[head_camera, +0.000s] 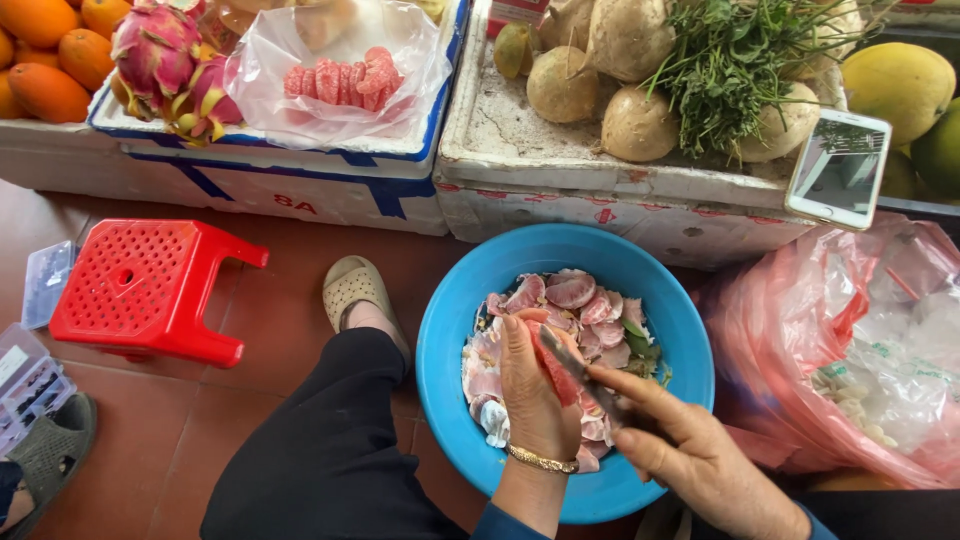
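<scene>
Over a blue basin of pink peelings, the left hand is gripping a pomelo segment while the right hand is pressing what looks like a knife against it; a red stool is standing left of the basin.

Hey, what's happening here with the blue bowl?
A person sits over a blue bowl of pink fruit peelings. The left hand holds a pink fruit segment, and the right hand works a small knife against it. Peeled segments lie in a clear bag on the foam box behind.
</scene>
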